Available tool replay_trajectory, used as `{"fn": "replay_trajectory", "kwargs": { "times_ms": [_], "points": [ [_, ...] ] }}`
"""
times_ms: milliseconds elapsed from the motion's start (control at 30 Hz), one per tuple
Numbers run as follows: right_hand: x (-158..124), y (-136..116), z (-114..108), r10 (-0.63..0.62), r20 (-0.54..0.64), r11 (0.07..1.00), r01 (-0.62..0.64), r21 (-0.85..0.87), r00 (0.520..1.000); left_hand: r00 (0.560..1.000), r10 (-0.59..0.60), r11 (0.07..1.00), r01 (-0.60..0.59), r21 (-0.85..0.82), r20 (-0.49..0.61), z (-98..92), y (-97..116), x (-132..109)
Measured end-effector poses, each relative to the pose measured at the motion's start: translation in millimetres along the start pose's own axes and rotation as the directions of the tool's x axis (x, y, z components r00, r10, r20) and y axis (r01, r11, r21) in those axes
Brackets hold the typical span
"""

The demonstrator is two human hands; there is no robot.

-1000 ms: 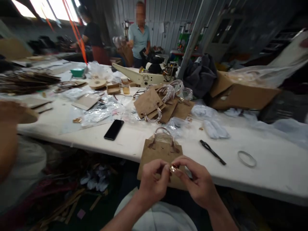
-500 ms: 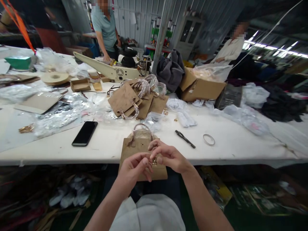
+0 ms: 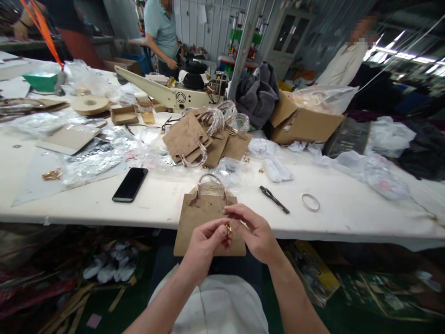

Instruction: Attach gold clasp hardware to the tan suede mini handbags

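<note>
My left hand pinches a small gold-coloured metal fitting between thumb and fingertips. From the right, my right hand reaches over it, thumb and a finger close together right beside the fitting. Whatever lies between them is too small to make out; its upper fingers stay stretched out. Behind both hands, a brown handbag with a clear twisted handle leans at the table's front edge, its lower part in front of my lap. A small dark hole shows near its top.
Brown bag pieces with twisted handles lie piled at the centre. Around them are a phone, a dark punch-like tool, a bangle-like ring, more gold fittings and a cardboard box. Other people stand beyond the table.
The view has shifted slightly. My left fingers have closed on the gold fitting, which now sits at their tips, and my right hand has come alongside it. The handbag shows more fully.
</note>
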State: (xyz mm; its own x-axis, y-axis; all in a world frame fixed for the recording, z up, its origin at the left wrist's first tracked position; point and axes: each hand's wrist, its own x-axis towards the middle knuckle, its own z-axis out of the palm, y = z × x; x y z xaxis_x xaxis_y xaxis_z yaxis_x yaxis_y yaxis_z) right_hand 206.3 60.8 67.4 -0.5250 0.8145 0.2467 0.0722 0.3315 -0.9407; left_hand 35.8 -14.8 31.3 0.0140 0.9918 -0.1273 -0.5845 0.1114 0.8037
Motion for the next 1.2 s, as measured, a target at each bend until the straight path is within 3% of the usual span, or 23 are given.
{"fn": "replay_trajectory", "kwargs": {
  "times_ms": [100,267,533,700,800,1033,1200],
  "points": [
    [-9,-2,-2,-0.017,-0.104,0.997,0.009,-0.073,0.994,0.993,0.102,0.983,-0.091,0.159,-0.061,0.2,2,1],
    [-16,-9,1,-0.093,-0.110,0.975,0.068,-0.212,0.990,0.969,0.220,0.924,-0.171,0.342,-0.110,2.0,4,1],
    [-20,-7,-3,-0.190,-0.084,0.953,0.163,-0.254,0.978,0.940,0.332,0.844,-0.258,0.471,-0.078,6.0,1,-8],
    [-26,-4,-1,-0.404,-0.010,0.814,0.354,-0.461,0.915,0.903,0.424,0.764,-0.315,0.563,-0.071,9.5,1,-14],
    [-31,-3,4,-0.480,-0.008,0.722,0.390,-0.571,0.877,0.879,0.475,0.718,-0.357,0.597,-0.046,12.5,1,-17],
    [-31,-10,17,-0.437,-0.124,0.767,0.297,-0.568,0.891,0.887,0.454,0.741,-0.325,0.587,-0.081,16.6,-7,-17],
    [-29,-13,14,-0.322,-0.114,0.835,0.225,-0.501,0.940,0.906,0.411,0.780,-0.294,0.552,-0.099,14.7,-9,-16]
  ]
}}
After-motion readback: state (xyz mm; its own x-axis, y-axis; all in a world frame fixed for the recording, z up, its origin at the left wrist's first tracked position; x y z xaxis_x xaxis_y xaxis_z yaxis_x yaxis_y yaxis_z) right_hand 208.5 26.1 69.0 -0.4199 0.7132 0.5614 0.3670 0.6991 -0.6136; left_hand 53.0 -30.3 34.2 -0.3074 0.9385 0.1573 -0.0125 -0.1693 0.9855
